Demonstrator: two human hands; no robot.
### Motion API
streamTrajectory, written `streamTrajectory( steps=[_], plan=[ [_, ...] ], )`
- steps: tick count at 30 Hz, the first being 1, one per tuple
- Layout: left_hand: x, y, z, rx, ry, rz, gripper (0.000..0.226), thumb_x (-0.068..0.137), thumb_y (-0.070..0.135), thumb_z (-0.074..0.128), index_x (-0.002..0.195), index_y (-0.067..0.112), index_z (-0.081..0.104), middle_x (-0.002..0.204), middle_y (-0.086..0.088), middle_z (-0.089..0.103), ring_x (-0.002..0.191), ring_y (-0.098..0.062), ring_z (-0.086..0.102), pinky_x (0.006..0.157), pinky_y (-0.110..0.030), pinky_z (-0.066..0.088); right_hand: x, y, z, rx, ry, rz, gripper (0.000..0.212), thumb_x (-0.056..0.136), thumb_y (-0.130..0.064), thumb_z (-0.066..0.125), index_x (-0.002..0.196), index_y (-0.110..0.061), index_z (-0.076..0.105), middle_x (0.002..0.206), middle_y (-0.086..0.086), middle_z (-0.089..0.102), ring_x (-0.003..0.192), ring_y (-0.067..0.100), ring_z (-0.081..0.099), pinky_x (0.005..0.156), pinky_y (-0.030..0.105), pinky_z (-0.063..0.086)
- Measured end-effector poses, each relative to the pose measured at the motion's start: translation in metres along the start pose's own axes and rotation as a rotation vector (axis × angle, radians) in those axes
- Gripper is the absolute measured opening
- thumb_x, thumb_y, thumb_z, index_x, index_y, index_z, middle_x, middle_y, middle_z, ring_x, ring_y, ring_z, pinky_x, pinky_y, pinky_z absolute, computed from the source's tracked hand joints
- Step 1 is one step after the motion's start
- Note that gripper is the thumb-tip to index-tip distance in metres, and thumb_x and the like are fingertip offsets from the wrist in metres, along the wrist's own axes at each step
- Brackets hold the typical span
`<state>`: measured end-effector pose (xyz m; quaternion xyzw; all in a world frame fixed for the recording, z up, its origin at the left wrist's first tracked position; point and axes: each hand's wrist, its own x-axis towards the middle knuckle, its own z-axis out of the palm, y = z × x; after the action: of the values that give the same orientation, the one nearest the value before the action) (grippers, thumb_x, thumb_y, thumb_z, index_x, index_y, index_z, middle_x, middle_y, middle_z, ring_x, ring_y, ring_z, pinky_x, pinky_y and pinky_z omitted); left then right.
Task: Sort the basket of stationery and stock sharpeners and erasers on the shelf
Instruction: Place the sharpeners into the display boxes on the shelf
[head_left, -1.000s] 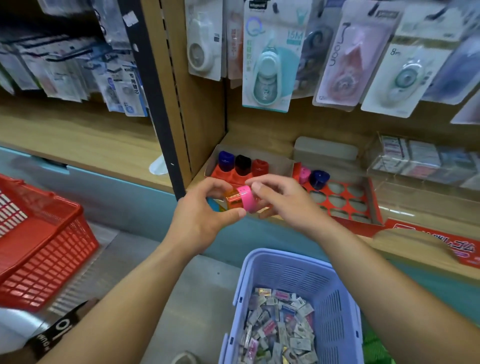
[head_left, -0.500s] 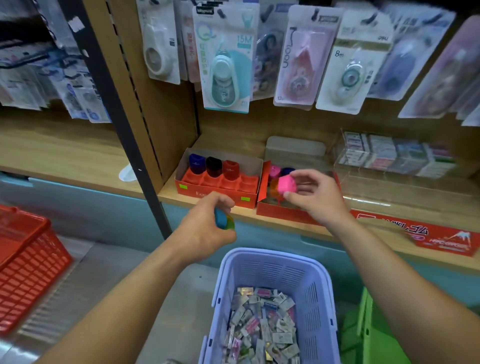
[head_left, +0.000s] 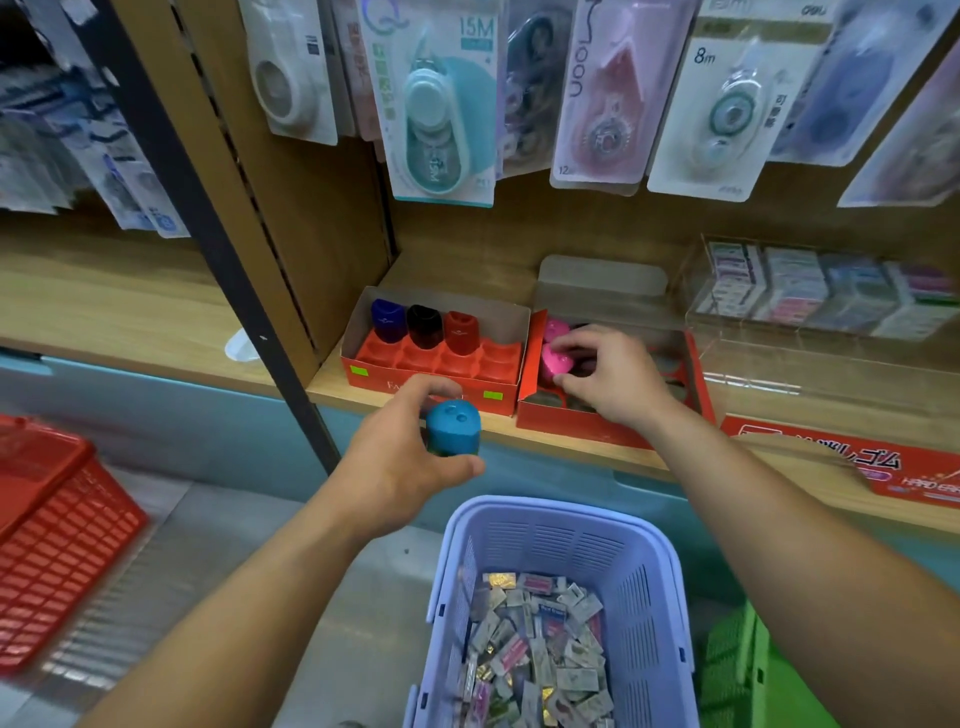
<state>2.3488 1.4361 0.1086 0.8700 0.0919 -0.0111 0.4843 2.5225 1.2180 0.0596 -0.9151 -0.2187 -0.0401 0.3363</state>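
My left hand (head_left: 400, 457) grips a teal-blue sharpener (head_left: 453, 427) in front of the shelf edge, below the left red display box (head_left: 431, 382). That box holds a blue, a black and a red sharpener in its back row. My right hand (head_left: 608, 376) pinches a pink sharpener (head_left: 555, 359) down inside the right red display box (head_left: 613, 428), beside another pink sharpener (head_left: 556, 328). Below my arms stands the lavender basket (head_left: 550, 535), filled with several small packaged erasers and sharpeners.
A red basket (head_left: 57, 540) sits on the floor at the left and a green basket (head_left: 737, 670) at the lower right. A clear case of boxed erasers (head_left: 826, 291) stands on the shelf at the right. Correction-tape packs (head_left: 436, 104) hang above.
My hands were together holding the pink and blue sharpeners. They parted: the right hand carried the pink one into the right box, while the left hand rose toward the shelf with the blue one.
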Motion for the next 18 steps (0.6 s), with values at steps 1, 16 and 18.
streamTrajectory(
  steps=[1, 16, 18],
  plan=[
    [0.0, 0.001, 0.0, 0.001, 0.001, 0.001, 0.063, 0.077, 0.02, 0.085, 0.124, 0.038, 0.048, 0.116, 0.016, 0.055, 0.097, 0.0, 0.059, 0.067, -0.007, 0.048, 0.001, 0.0, 0.0, -0.03, -0.008, -0.016, 0.038, 0.08, -0.016, 0.081, 0.117, -0.023, 0.074, 0.117, -0.005, 0.068, 0.104, 0.014, 0.063, 0.096, 0.034, 0.054],
    [0.0, 0.002, 0.001, -0.013, 0.066, 0.041, 0.055, 0.074, 0.019, 0.088, 0.117, 0.038, 0.059, 0.109, 0.021, 0.061, 0.099, -0.004, 0.061, 0.081, -0.019, 0.05, -0.03, -0.027, -0.014, 0.085, 0.117, 0.058, 0.029, 0.091, -0.019, 0.069, 0.119, -0.027, 0.072, 0.115, -0.008, 0.065, 0.098, 0.007, 0.064, 0.089, 0.027, 0.052],
    [0.001, 0.003, 0.003, -0.014, 0.054, 0.059, 0.057, 0.075, 0.019, 0.087, 0.121, 0.038, 0.06, 0.111, 0.021, 0.06, 0.1, -0.005, 0.061, 0.085, -0.022, 0.052, -0.046, -0.047, -0.017, 0.285, 0.07, 0.032, 0.022, 0.093, -0.02, 0.068, 0.113, -0.029, 0.073, 0.109, -0.012, 0.07, 0.095, 0.008, 0.066, 0.084, 0.025, 0.053]
  ],
)
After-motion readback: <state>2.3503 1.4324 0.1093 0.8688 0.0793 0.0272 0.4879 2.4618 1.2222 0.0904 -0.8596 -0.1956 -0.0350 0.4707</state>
